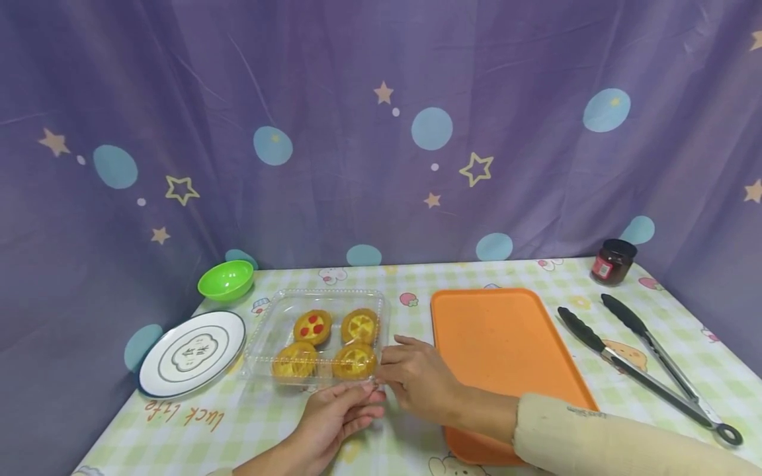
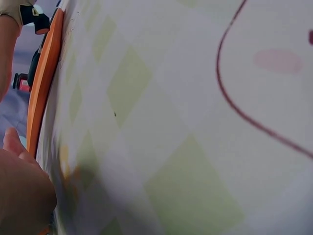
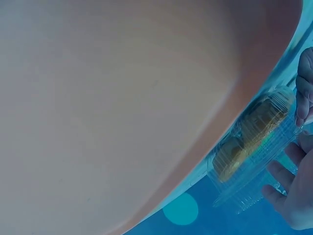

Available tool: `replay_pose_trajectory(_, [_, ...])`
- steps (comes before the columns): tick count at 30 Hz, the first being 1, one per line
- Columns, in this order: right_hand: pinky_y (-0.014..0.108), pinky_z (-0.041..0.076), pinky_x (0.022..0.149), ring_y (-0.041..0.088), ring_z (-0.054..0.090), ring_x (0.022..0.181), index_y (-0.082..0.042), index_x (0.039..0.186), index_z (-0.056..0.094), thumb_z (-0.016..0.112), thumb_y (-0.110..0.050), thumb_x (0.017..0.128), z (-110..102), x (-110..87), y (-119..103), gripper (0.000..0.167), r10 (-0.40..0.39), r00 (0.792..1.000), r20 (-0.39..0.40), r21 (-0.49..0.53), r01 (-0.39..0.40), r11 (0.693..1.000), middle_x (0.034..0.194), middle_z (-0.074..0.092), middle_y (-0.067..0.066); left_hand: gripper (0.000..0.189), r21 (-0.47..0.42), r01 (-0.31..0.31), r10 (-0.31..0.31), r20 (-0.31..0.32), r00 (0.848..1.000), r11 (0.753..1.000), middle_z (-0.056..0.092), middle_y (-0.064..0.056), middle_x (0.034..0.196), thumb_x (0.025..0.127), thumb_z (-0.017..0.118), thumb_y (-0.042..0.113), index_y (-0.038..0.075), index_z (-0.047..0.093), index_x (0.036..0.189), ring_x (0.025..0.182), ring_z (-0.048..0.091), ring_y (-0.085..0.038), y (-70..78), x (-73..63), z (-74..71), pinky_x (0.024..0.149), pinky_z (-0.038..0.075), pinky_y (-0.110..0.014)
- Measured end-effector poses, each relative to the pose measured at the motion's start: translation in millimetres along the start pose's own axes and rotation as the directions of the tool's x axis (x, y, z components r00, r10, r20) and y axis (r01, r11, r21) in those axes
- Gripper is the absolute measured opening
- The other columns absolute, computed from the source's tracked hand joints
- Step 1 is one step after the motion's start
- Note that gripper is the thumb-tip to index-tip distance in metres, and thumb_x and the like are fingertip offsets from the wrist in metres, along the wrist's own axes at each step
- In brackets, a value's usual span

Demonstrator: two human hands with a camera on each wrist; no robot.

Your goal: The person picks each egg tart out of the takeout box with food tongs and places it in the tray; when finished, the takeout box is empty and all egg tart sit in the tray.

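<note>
A clear plastic clamshell box (image 1: 262,330) stands left of the table's middle, its lid over several tarts (image 1: 360,326), one topped with red pieces (image 1: 313,327). At its front right corner my left hand (image 1: 333,416) pinches the plastic edge between thumb and fingers. My right hand (image 1: 423,377) grips the same corner from the right, thumb and index finger bent in, other fingers spread in the right wrist view. There, both hands meet at the edge of the box (image 3: 252,132). The left wrist view mostly shows tablecloth, with part of the left hand (image 2: 24,191) at its side.
An orange tray (image 1: 491,337) lies beneath the right forearm. Black-tipped tongs (image 1: 649,370) and a dark jar (image 1: 613,262) are at the right. To the left are a white plate (image 1: 167,354) and a green bowl (image 1: 226,281). A purple curtain (image 1: 333,198) hangs behind.
</note>
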State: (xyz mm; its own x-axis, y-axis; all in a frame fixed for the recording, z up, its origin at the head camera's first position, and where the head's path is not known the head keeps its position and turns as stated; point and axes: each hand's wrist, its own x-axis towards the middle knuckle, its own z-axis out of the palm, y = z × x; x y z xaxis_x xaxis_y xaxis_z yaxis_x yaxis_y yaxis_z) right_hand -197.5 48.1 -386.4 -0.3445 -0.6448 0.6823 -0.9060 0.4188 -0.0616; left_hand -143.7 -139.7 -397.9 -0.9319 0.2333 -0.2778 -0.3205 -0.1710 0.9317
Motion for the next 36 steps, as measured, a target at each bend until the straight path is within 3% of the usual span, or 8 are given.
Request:
replay_pose_trajectory(19, [0.043, 0.057, 0.089, 0.003, 0.063, 0.066, -0.015, 0.064, 0.070, 0.061, 0.015, 0.063, 1.9, 3.2, -2.2, 0.031, 0.100, 0.993, -0.065, -0.002, -0.100, 0.995, 0.067, 0.063, -0.009, 0.035, 0.061, -0.032, 0.034, -0.030, 0.999, 0.998, 0.072, -0.012, 0.099, 0.091, 0.066, 0.021, -0.007, 0.064, 0.112, 0.082, 0.070, -0.014, -1.2, 4.9, 4.9, 0.075, 0.059, -0.022])
replay_pose_trajectory(23, [0.043, 0.056, 0.090, 0.006, 0.067, 0.073, -0.013, 0.066, 0.069, 0.057, 0.017, 0.066, -7.8, 14.9, -4.7, 0.033, 0.116, 0.989, -0.095, 0.020, -0.115, 0.993, 0.074, 0.068, -0.005, 0.039, 0.081, -0.035, 0.038, -0.026, 0.999, 0.996, 0.072, -0.012, 0.097, 0.090, 0.066, 0.020, -0.010, 0.062, 0.115, 0.082, 0.070, -0.015, -0.4, 5.6, 4.3, 0.075, 0.059, -0.023])
replay_pose_trajectory(25, [0.034, 0.059, 0.085, 0.008, 0.067, 0.075, -0.012, 0.069, 0.071, 0.059, 0.017, 0.069, -13.9, 23.7, -5.2, 0.031, 0.139, 0.984, -0.110, 0.046, -0.134, 0.990, 0.078, 0.070, -0.004, 0.040, 0.082, -0.038, 0.040, -0.027, 0.999, 0.996, 0.072, -0.011, 0.096, 0.090, 0.066, 0.020, -0.011, 0.061, 0.116, 0.082, 0.070, -0.016, 0.2, 6.1, 3.4, 0.075, 0.059, -0.023])
replay_pose_trajectory(27, [0.022, 0.058, 0.073, 0.006, 0.064, 0.069, -0.012, 0.072, 0.072, 0.064, 0.013, 0.073, -19.5, 31.3, -4.9, 0.027, 0.162, 0.980, -0.117, 0.070, -0.155, 0.985, 0.077, 0.068, -0.005, 0.040, 0.075, -0.038, 0.040, -0.026, 0.999, 0.996, 0.072, -0.010, 0.096, 0.091, 0.065, 0.020, -0.011, 0.061, 0.116, 0.083, 0.070, -0.016, 0.7, 6.5, 2.4, 0.076, 0.059, -0.023])
replay_pose_trajectory(30, [0.010, 0.048, 0.056, 0.003, 0.056, 0.061, -0.011, 0.076, 0.073, 0.071, 0.004, 0.080, -25.6, 39.4, -2.5, 0.016, 0.195, 0.972, -0.134, 0.112, -0.180, 0.977, 0.074, 0.064, -0.006, 0.041, 0.051, -0.027, 0.028, -0.022, 0.999, 0.998, 0.073, -0.009, 0.096, 0.091, 0.065, 0.020, -0.010, 0.061, 0.118, 0.083, 0.070, -0.015, 0.8, 6.4, 1.4, 0.077, 0.059, -0.024])
replay_pose_trajectory(32, [0.010, 0.045, 0.055, 0.003, 0.053, 0.060, -0.011, 0.078, 0.073, 0.073, -0.002, 0.083, -28.8, 43.3, 0.0, 0.010, 0.204, 0.967, -0.152, 0.135, -0.184, 0.974, 0.074, 0.062, -0.006, 0.041, 0.033, -0.020, 0.021, -0.020, 1.000, 0.999, 0.073, -0.009, 0.097, 0.091, 0.065, 0.020, -0.010, 0.061, 0.119, 0.083, 0.070, -0.015, 0.5, 5.9, 1.3, 0.078, 0.059, -0.025])
replay_pose_trajectory(36, [0.016, 0.051, 0.062, 0.004, 0.057, 0.069, -0.009, 0.083, 0.074, 0.072, -0.003, 0.084, -32.6, 48.3, 6.1, 0.006, 0.227, 0.954, -0.196, 0.214, -0.184, 0.959, 0.079, 0.065, -0.005, 0.039, 0.009, -0.012, 0.012, -0.015, 1.000, 1.000, 0.073, -0.008, 0.096, 0.092, 0.065, 0.021, -0.008, 0.062, 0.119, 0.082, 0.070, -0.015, -0.8, 4.1, 1.9, 0.076, 0.059, -0.024])
